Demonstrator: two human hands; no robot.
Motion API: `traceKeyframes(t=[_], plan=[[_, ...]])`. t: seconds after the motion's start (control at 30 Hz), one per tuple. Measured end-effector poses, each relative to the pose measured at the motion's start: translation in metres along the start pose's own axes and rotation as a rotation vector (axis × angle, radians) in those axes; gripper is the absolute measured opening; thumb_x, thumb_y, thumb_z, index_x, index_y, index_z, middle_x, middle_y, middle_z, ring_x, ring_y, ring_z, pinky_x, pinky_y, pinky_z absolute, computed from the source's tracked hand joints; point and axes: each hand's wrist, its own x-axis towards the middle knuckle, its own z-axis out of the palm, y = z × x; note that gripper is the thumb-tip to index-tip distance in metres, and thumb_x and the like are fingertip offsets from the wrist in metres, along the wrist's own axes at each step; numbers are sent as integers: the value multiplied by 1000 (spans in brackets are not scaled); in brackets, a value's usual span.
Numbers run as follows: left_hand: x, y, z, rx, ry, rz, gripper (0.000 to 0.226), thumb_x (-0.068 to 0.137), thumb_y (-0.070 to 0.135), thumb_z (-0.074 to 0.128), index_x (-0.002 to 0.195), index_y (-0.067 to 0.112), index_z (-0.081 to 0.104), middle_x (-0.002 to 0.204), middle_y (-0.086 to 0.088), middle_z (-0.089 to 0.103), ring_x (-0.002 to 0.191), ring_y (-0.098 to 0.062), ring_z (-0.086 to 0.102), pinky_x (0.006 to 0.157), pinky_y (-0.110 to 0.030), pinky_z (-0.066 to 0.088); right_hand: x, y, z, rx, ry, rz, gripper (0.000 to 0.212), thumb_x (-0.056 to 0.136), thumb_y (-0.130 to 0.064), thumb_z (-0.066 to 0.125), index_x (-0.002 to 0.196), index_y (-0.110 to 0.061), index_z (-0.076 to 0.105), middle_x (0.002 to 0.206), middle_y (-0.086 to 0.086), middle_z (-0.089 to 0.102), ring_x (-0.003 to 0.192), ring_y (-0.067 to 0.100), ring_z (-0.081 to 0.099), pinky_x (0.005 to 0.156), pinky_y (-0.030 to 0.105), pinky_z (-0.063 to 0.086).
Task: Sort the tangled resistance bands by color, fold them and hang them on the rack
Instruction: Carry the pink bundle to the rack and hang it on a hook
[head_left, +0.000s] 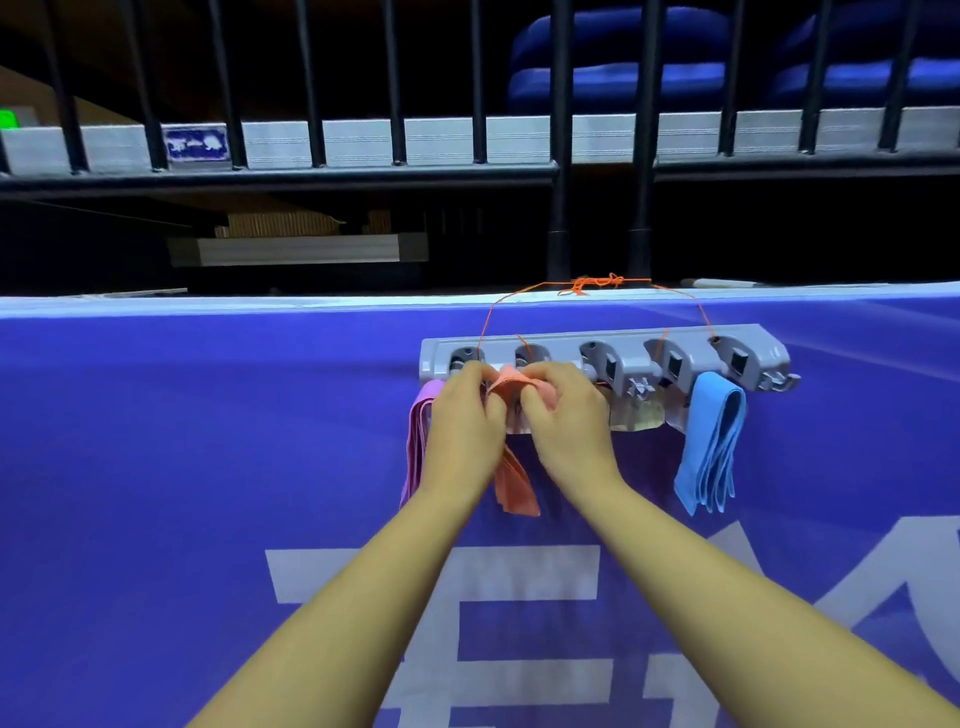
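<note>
A grey rack (623, 340) with several hook slots hangs by an orange string (592, 283) against a purple banner. A folded purple band (418, 441) hangs at its left end. A folded blue band (709, 447) hangs near its right end. Both my hands pinch the top of a folded orange band (514, 483) at the rack's second slot. My left hand (462, 421) holds its left side and my right hand (563, 415) its right side. The band's tails hang down between my wrists.
The purple banner (208, 467) with white lettering covers a barrier below the rack. Behind it stand black railing bars (558, 156), a grey ledge and blue seats (618, 57). A crumpled clear wrapper (636, 415) hangs under the rack's middle.
</note>
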Motion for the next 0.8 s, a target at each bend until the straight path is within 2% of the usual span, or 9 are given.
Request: traceKeyframes(t=[0.07,0.23,0.33,0.43,0.47,0.53,0.6,0.7,0.8], plan=[[-4,-8,2,25,-47,19,12,95,20,54,103,22,62,96,7,68,91,-13,62,81,-31,50,-4,6,3,-66,-17,-9,16,86,-8,56,93,-15,68,91,0,67,87,13,57,78,26,43],[-14,-21,2,54,-177,84,41,86,29,67,124,27,51,113,17,58,105,-1,53,83,-11,41,-7,17,-1,-60,-84,62,15,85,-9,54,88,-18,66,77,-7,64,74,7,57,66,24,42],[-14,-20,6,79,-152,113,38,86,23,66,119,26,47,110,11,58,101,-8,56,77,-12,41,-6,17,-3,-45,-110,48,15,85,-11,56,88,-21,67,81,-7,67,77,6,60,71,24,47],[-13,-16,9,50,-123,91,37,89,23,63,122,27,47,108,12,58,97,-7,56,75,-5,41,-2,14,-3,-29,-111,-3,13,85,-17,59,89,-22,70,87,-6,67,86,10,61,77,27,49],[-13,-15,9,51,-117,82,39,90,20,61,126,24,48,111,10,59,100,-8,57,77,-6,42,0,11,-4,-24,-104,-23,12,85,-18,60,89,-23,71,89,-6,67,88,9,60,79,22,47],[-12,-16,9,50,-99,50,40,90,13,54,129,22,49,117,3,63,106,-16,60,87,-24,49,3,5,-5,-23,-82,-52,12,86,-20,63,91,-25,72,92,-4,66,90,7,59,79,13,42],[-12,-17,6,39,-76,15,41,91,10,47,129,24,51,115,0,67,102,-20,62,86,-36,52,7,-2,-8,-32,-72,-60,11,86,-22,65,91,-23,74,93,-4,65,91,6,58,78,11,40],[-11,-21,-2,54,-27,7,43,91,8,44,127,32,51,100,1,70,83,-16,63,70,-30,50,13,-8,-12,-90,-107,-86,14,84,-18,64,92,-21,75,94,-4,64,90,7,56,77,11,40],[-13,-20,-9,33,31,36,34,94,11,43,116,35,55,90,2,67,75,-10,59,62,-24,47,19,-10,-12,-163,-128,-108,17,84,-17,61,94,-21,74,97,-3,65,95,11,57,83,26,45]])
